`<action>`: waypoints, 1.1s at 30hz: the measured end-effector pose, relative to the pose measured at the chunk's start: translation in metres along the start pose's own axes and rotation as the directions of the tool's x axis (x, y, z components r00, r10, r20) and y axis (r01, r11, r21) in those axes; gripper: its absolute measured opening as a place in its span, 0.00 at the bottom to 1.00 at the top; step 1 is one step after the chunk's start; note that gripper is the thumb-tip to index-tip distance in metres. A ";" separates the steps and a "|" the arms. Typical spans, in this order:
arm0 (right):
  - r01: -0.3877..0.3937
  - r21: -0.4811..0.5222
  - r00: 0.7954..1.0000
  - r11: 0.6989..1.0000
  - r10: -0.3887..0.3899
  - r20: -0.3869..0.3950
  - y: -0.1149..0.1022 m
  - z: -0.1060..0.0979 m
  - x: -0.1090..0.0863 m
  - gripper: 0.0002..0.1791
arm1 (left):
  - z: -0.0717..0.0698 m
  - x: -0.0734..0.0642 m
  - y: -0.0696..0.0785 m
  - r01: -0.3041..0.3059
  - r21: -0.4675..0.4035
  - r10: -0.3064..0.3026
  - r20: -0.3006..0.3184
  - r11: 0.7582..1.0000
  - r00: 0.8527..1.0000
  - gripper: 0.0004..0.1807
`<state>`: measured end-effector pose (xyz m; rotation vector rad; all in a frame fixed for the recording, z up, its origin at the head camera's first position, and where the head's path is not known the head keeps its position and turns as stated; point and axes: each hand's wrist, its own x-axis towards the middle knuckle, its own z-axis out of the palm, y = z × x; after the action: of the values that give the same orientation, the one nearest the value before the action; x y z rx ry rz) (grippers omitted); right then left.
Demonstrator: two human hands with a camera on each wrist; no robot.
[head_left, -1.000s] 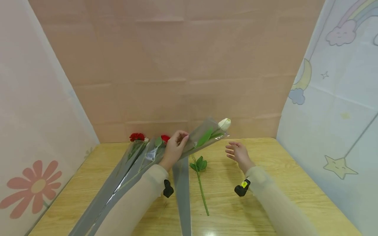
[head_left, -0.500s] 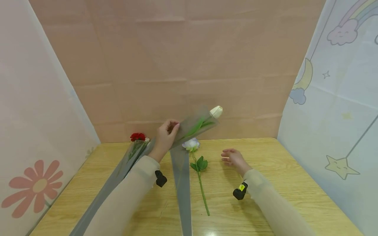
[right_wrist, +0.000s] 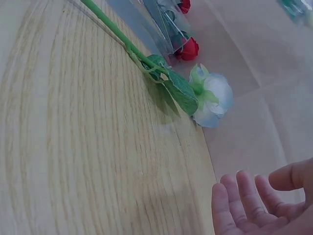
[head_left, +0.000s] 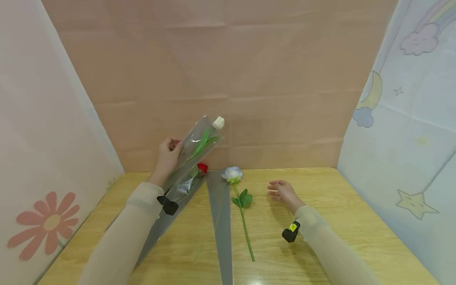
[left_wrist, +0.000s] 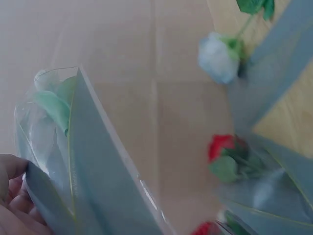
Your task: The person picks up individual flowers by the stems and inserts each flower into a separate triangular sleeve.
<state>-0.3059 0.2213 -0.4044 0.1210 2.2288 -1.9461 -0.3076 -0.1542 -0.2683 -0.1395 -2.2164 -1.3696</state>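
Observation:
My left hand [head_left: 169, 156] pinches the edge of a clear plastic sleeve with a white tulip [head_left: 219, 123] inside, raised and tilted up to the right above the table. Below it lies a red rose [head_left: 202, 168] in its own grey-clear sleeve, partly covered by the raised one. A pale bluish-white flower [head_left: 232, 174] on a bare green stem rests near the table's middle, beside a flat grey wrapping sleeve [head_left: 221, 213]. To the right of that flower my right hand [head_left: 284, 192] hovers with relaxed fingers, holding nothing.
The wooden table [head_left: 320, 206] meets a pinkish-tan backdrop [head_left: 278, 79] at its far edge. Printed white sheets stand on both sides. In the left wrist view another red flower [left_wrist: 205, 228] shows at the bottom edge.
My left hand has carried the sleeved tulip leftward, tipping it more upright. The pale flower and red rose are now uncovered. My right hand has shifted slightly left and stays relaxed.

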 end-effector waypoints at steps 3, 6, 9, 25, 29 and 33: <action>-0.003 0.005 1.000 1.000 0.003 0.001 0.001 0.000 0.000 0.22 | -0.008 -0.002 -0.023 0.069 0.039 -0.069 0.001 0.997 0.998 0.11; -0.002 0.013 1.000 1.000 0.002 0.008 0.002 0.000 -0.001 0.23 | -0.016 -0.006 -0.048 0.116 0.101 -0.118 0.014 0.988 0.993 0.11; 0.002 0.020 1.000 1.000 -0.002 0.006 0.002 0.000 -0.001 0.23 | -0.021 -0.011 -0.072 0.150 0.169 -0.158 0.035 0.974 0.987 0.11; 0.007 0.015 1.000 1.000 -0.007 -0.018 0.001 0.001 -0.004 0.22 | -0.033 -0.043 -0.123 0.384 0.415 -0.398 -0.056 0.825 0.916 0.15; 0.004 0.013 1.000 1.000 -0.004 -0.025 0.001 0.001 -0.004 0.22 | -0.030 -0.043 -0.121 0.373 0.455 -0.370 -0.099 0.809 0.924 0.16; 0.004 0.016 1.000 1.000 -0.004 -0.026 0.001 0.000 -0.005 0.21 | -0.013 -0.038 -0.114 0.315 0.472 -0.282 -0.141 0.823 0.949 0.16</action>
<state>-0.3011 0.2218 -0.4048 0.1453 2.2318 -1.9761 -0.3097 -0.2130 -0.3734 0.4497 -2.5269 -0.8859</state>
